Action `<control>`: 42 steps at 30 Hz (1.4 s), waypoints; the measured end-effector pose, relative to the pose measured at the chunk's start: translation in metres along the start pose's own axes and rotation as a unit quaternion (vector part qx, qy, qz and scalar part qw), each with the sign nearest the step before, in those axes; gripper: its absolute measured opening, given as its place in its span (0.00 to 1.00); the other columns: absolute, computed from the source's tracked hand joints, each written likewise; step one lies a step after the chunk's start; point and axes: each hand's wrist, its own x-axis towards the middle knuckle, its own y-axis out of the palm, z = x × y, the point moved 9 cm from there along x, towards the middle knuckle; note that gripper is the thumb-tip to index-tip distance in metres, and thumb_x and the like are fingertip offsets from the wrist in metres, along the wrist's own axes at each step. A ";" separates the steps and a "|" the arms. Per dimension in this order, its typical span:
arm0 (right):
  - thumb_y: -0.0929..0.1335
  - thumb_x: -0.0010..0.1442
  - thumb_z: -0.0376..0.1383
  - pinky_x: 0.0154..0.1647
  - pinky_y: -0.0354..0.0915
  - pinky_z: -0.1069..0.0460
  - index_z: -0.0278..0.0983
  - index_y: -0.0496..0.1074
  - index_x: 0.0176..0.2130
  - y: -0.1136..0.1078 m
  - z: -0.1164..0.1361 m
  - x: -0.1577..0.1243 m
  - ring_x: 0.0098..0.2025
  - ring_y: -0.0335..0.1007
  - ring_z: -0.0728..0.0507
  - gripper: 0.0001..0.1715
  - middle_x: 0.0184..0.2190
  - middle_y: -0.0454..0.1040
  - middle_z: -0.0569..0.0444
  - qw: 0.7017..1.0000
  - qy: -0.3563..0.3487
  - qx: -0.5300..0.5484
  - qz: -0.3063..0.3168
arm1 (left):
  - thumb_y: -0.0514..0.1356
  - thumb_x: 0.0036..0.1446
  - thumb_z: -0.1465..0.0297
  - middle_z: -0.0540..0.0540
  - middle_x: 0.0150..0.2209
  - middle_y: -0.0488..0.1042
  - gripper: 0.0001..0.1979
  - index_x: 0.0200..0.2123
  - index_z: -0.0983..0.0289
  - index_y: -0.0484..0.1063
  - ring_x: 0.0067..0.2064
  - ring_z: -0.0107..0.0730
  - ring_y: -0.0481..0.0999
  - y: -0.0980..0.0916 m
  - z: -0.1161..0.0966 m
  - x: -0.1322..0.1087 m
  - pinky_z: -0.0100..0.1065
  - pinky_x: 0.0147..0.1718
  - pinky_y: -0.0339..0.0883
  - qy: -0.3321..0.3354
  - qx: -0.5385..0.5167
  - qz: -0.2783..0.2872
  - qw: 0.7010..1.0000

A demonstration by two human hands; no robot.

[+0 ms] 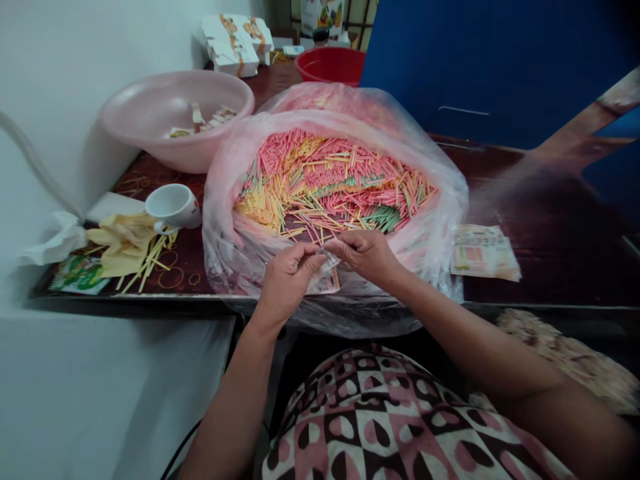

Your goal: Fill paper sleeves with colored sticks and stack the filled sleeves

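Observation:
Both hands meet at the front edge of a large clear plastic bag (453,193) filled with short pink, yellow and green sticks (345,177). My left hand (290,280) pinches the left side of a small clear packet (327,261). From the right, my right hand (367,257) is closed with thumb and finger on the same packet. Printed paper or wrapping (325,285) shows just below the fingertips. A stack of printed packets (485,253) lies right of the bag.
Left of the bag are a pink basin (135,110), a white cup (173,205), yellow wrapping (123,243), loose sticks and rubber bands. Behind stand a red basin (330,63) and white boxes (235,43). Another person's blurred arm (565,143) reaches in at the right.

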 end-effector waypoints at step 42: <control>0.60 0.69 0.26 0.46 0.65 0.47 0.29 0.77 0.55 0.068 -0.004 0.068 0.49 0.75 0.36 0.22 0.47 0.80 0.35 0.875 -0.056 -0.436 0.204 | 0.56 0.65 0.72 0.59 0.34 0.77 0.09 0.31 0.61 0.71 0.43 0.46 0.76 0.026 0.017 0.015 0.44 0.48 0.67 0.102 0.315 0.026 0.943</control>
